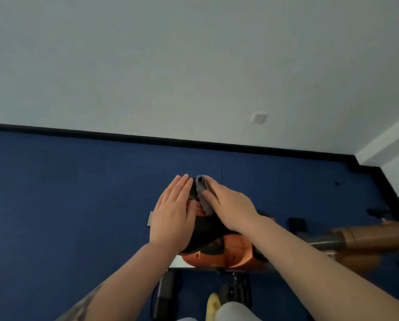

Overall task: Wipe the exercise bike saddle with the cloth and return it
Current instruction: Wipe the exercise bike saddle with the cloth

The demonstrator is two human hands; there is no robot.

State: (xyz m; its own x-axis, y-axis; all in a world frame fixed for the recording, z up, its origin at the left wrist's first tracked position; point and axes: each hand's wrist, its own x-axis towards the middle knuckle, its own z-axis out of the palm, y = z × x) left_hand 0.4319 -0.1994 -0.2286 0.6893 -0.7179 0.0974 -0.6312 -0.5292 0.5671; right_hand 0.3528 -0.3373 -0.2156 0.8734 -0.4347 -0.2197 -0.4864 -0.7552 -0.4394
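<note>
The black saddle [206, 231] of the orange exercise bike [231, 256] sits low in the middle of the head view, its nose pointing away from me. A grey cloth [202, 195] lies along the saddle's nose. My right hand [228, 206] presses on the cloth, thumb and fingers closed around it. Flat on the saddle's left side rests my left hand [173, 212], fingers together and extended. Most of the saddle top is hidden under both hands.
Blue carpet [66, 193] covers the floor up to a black skirting board [147, 137] and a white wall with a socket [259, 117]. The bike's brown frame and handlebar parts [360, 237] stretch to the right. My knee and a yellow object [213, 305] are at the bottom.
</note>
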